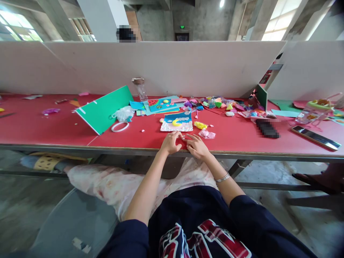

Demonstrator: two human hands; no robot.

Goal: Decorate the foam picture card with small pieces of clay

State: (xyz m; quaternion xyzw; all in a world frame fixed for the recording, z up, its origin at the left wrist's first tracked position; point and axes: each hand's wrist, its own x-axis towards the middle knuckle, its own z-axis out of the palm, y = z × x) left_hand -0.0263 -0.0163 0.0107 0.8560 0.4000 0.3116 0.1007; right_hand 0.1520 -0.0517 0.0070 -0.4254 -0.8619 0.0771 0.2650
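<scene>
Head view: a tiny pale clay piece (183,137) is pinched between the fingertips of the left hand (170,143) and right hand (197,146), both braced on the red table (53,125) edge for steadiness, just before the blue clay picture (177,121).

a tiny pale pink clay bit (183,137) lies on the red table's near edge, between both fingertips.
</scene>
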